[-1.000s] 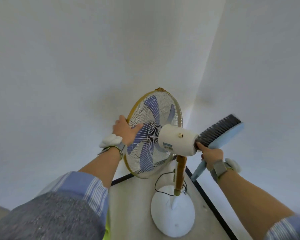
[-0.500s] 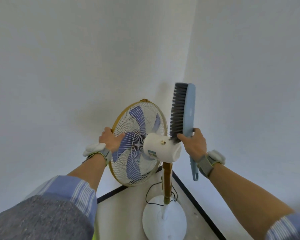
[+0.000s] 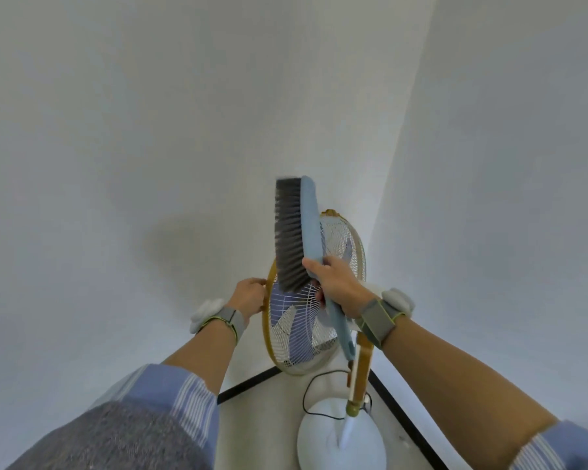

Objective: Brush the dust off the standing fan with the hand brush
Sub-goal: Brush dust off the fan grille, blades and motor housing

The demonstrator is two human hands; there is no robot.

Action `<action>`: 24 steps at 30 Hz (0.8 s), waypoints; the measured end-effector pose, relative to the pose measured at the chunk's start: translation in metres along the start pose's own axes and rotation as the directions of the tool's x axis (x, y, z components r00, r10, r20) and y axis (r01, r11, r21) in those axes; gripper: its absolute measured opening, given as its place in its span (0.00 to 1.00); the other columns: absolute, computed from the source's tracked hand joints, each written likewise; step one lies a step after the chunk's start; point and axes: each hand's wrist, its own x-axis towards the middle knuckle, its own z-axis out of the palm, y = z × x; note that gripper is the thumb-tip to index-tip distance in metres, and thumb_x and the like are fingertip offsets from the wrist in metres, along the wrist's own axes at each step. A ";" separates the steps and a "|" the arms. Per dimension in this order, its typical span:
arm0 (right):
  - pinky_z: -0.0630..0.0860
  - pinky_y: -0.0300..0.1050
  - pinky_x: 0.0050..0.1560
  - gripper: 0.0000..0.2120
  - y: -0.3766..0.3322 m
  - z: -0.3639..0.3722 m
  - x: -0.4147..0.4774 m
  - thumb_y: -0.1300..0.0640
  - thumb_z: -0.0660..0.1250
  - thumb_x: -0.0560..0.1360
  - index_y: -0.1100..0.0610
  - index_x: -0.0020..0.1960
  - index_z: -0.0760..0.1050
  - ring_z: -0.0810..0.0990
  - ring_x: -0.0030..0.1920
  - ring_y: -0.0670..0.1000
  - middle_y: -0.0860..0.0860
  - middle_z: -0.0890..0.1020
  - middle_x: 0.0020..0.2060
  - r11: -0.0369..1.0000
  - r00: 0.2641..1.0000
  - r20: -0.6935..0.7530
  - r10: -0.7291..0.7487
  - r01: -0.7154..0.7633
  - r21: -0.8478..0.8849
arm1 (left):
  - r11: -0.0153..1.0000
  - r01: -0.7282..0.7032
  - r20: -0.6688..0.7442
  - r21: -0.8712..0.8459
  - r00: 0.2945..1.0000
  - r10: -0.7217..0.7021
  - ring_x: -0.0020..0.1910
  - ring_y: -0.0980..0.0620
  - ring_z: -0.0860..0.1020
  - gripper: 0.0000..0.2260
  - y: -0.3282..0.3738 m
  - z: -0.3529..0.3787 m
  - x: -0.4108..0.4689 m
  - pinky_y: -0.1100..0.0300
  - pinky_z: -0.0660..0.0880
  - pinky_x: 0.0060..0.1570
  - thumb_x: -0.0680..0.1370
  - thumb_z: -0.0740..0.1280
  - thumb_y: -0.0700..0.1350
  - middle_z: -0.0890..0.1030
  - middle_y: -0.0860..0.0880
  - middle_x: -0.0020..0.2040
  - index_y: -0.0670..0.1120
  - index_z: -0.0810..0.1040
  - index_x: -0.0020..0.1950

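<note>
The standing fan point(image 3: 296, 337) stands in a room corner, with a white wire grille, a yellow rim, blue blades, a brown pole and a round white base point(image 3: 323, 439). My left hand point(image 3: 248, 296) grips the rim on its left edge. My right hand point(image 3: 336, 283) holds the hand brush point(image 3: 296, 232) by the top of its handle. The brush has a light blue back and dark grey bristles. It points up, bristles facing left, its lower bristles in front of the grille. My right hand and wrist hide the motor housing.
Two white walls meet just behind the fan. A black skirting strip point(image 3: 248, 385) runs along the floor on both sides. The fan's black cord point(image 3: 306, 398) loops on the pale floor beside the base.
My right hand has carried the brush leftward from behind the motor housing to in front of the grille. My left hand slid from the grille face to the rim. The view shifted left.
</note>
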 end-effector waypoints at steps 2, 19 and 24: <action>0.74 0.46 0.28 0.23 0.020 -0.003 -0.001 0.46 0.68 0.77 0.63 0.62 0.70 0.75 0.28 0.50 0.55 0.78 0.37 0.981 0.998 -0.051 0.047 -0.056 -0.186 | 1.000 0.017 0.050 -0.018 0.999 -0.016 0.52 0.43 0.79 0.17 -0.004 -0.003 0.003 0.48 0.77 0.57 0.77 0.59 0.31 0.80 0.41 0.53 0.39 0.74 0.65; 0.78 0.49 0.48 0.28 0.047 -0.012 -0.027 0.33 0.65 0.72 0.47 0.66 0.70 0.79 0.48 0.53 0.49 0.82 0.50 0.541 0.941 -0.227 -0.251 -0.058 -0.839 | 0.996 0.048 0.165 -0.077 0.986 -0.035 0.36 0.50 0.75 0.24 0.003 -0.006 0.009 0.54 0.79 0.39 0.75 0.54 0.26 0.76 0.43 0.42 0.40 0.73 0.68; 0.74 0.47 0.31 0.24 0.024 -0.004 -0.017 0.39 0.70 0.72 0.54 0.61 0.76 0.76 0.31 0.51 0.50 0.78 0.36 0.959 0.974 -0.216 -0.063 -0.001 -0.285 | 0.998 0.038 0.156 -0.055 0.987 -0.029 0.50 0.45 0.79 0.22 0.001 -0.009 0.003 0.49 0.80 0.49 0.76 0.54 0.27 0.79 0.43 0.49 0.40 0.73 0.67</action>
